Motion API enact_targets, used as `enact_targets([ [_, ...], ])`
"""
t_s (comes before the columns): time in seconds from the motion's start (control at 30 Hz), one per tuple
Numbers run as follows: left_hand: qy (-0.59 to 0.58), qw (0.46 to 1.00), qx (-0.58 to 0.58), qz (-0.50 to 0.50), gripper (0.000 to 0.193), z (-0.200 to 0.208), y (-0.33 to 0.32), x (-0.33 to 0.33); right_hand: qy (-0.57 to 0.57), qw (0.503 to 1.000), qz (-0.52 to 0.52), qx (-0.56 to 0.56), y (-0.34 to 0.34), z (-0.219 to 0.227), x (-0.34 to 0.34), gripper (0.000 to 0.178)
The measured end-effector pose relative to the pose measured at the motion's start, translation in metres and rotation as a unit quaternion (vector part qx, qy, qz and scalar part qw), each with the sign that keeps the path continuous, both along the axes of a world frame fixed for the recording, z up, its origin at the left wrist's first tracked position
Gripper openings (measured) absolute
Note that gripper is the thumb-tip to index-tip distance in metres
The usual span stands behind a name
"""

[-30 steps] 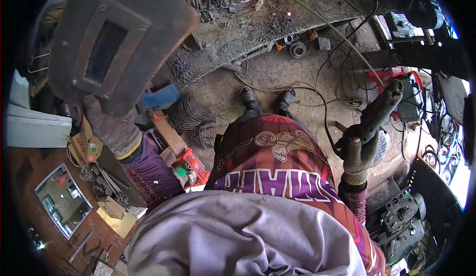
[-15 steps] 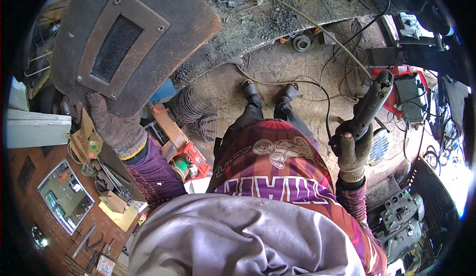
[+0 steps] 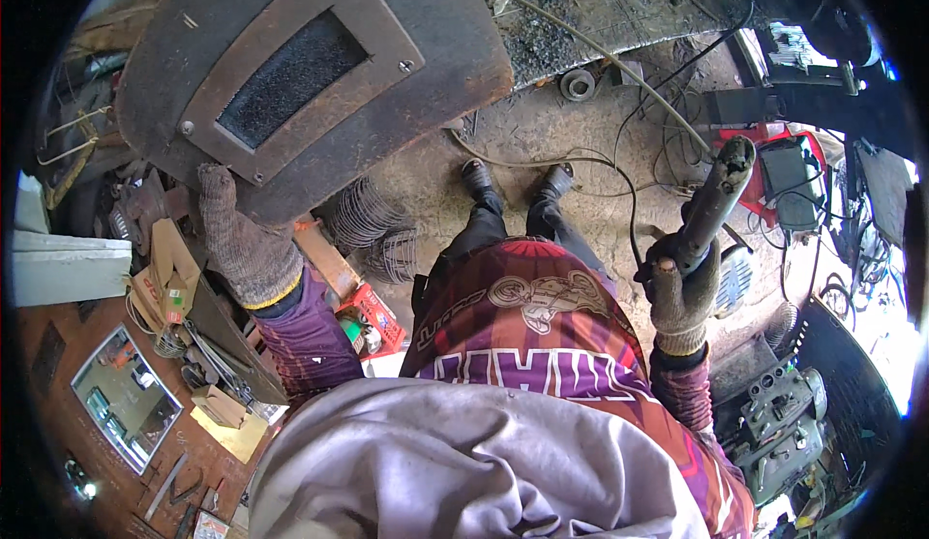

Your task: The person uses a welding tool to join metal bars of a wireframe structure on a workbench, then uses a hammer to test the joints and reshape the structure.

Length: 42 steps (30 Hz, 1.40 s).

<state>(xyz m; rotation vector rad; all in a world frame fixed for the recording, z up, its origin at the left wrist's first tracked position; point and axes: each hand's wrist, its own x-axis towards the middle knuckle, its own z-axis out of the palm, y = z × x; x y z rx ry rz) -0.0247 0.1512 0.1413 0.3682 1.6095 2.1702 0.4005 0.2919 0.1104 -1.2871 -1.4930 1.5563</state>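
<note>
In my left hand [image 3: 250,249], which wears a grey knitted glove, is a dark brown welding shield [image 3: 426,50] with a framed dark window [image 3: 290,76]. The thumb lies against its lower edge, and the grip behind it is hidden. My right hand [image 3: 685,307], gloved too with a bare thumb tip showing, is closed round a worn grey electrode holder [image 3: 714,205]. From the holder's top a long thin welding rod [image 3: 605,53] reaches up and left over the workbench.
A grimy workbench [image 3: 629,7] runs along the far side. Wire coils [image 3: 363,215], a cardboard box [image 3: 166,273] and a red box [image 3: 377,316] lie at left. Black cables [image 3: 634,191] trail over the floor. A grey machine [image 3: 782,418] stands at lower right.
My left hand has shifted right, and the shield has moved right and up, covering more of the workbench. My right hand has moved slightly left with the electrode holder.
</note>
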Motion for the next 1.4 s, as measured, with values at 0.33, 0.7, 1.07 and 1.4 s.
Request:
enact_targets([
  [0.33,0.003,0.996,0.078,-0.053,0.058,0.000,-0.015,-0.044,-0.057,0.993,-0.020,0.100,-0.027,-0.002,-0.006,0.059],
  [0.7,-0.042,0.991,0.065,-0.111,0.058,-0.001,0.029,-0.126,-0.189,0.961,-0.094,0.178,-0.110,-0.004,-0.065,0.052],
  [1.07,-0.134,0.944,0.117,-0.276,0.055,-0.018,0.049,-0.125,-0.295,0.938,-0.155,0.096,-0.144,0.018,-0.102,0.047],
  [1.4,-0.146,0.939,0.162,-0.266,0.056,0.002,0.054,-0.186,-0.298,0.936,-0.127,0.137,-0.135,0.026,-0.113,0.031],
])
